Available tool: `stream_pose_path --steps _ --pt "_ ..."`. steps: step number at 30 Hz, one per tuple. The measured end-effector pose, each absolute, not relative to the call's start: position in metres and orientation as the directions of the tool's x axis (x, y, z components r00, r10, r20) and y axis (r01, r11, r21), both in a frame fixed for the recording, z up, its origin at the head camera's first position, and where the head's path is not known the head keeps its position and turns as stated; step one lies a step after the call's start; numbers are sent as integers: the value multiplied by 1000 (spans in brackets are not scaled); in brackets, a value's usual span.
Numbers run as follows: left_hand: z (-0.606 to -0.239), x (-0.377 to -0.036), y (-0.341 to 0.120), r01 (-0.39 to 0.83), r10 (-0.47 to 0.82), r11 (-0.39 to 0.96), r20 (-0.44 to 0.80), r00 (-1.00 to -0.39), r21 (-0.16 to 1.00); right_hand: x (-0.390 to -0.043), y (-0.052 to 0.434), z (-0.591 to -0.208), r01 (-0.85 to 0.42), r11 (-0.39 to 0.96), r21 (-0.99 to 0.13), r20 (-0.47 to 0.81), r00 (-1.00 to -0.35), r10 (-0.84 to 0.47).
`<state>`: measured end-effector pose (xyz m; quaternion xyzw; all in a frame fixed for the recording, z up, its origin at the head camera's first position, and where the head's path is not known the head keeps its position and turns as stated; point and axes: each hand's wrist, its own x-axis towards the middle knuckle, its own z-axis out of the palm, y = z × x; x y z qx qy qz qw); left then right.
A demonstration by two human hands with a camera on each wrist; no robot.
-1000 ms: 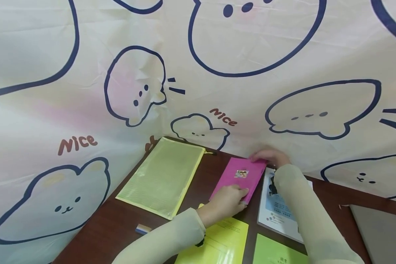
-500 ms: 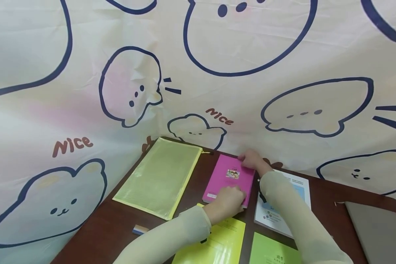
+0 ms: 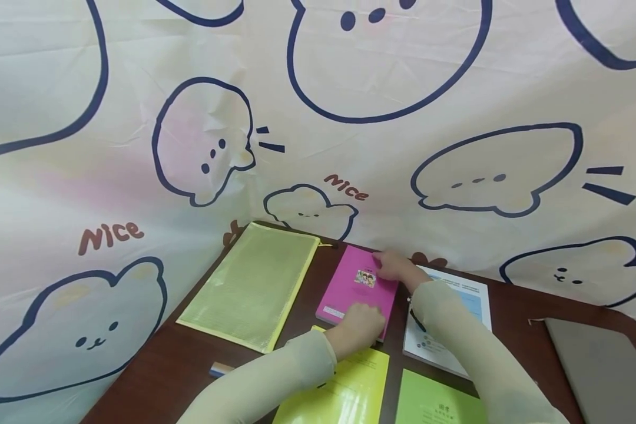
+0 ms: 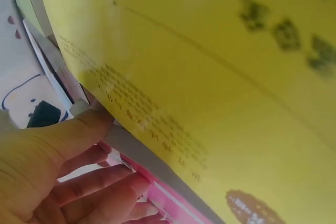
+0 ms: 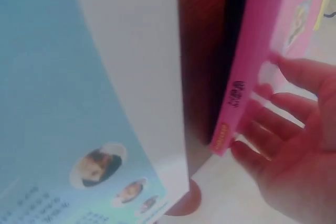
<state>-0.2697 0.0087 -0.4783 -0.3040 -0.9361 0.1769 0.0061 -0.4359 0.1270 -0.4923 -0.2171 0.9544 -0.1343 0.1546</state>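
A pink book (image 3: 356,284) lies on the dark brown table (image 3: 175,365), between a yellow-green mesh pouch (image 3: 251,285) and a white and blue booklet (image 3: 453,321). My left hand (image 3: 361,325) holds the book's near end, fingers curled on the cover (image 4: 157,195) and thumb (image 4: 79,129) at its edge. My right hand (image 3: 388,266) grips the far right corner. In the right wrist view its fingers (image 5: 262,145) wrap the end of the pink book (image 5: 262,61). Both arms wear pale sleeves.
A yellow booklet (image 3: 344,386) and a green booklet (image 3: 434,406) lie near the front edge. A small eraser (image 3: 218,370) sits left of them. A grey laptop (image 3: 604,371) is at the right. A cartoon-printed cloth (image 3: 318,118) hangs behind the table.
The pink book has slid left, off the white and blue booklet, and both hands went with it. More of that booklet now shows.
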Motion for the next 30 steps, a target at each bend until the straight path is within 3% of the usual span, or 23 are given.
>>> stream_pose_path --steps 10,17,23,30 --pt "-478 -272 6 581 589 750 -80 -804 -316 -385 125 -466 -421 890 -173 -397 -797 -454" --pt "-482 -282 -21 549 547 836 -75 -834 -15 -371 128 -462 -417 898 -142 -406 -803 -437" --pt "-487 -282 -47 393 398 917 -181 -899 62 -371 136 -474 -333 922 -200 -436 -812 -388" --pt "-484 -280 -54 309 352 931 -250 -902 196 -376 142 -478 -401 896 -193 -393 -805 -444"
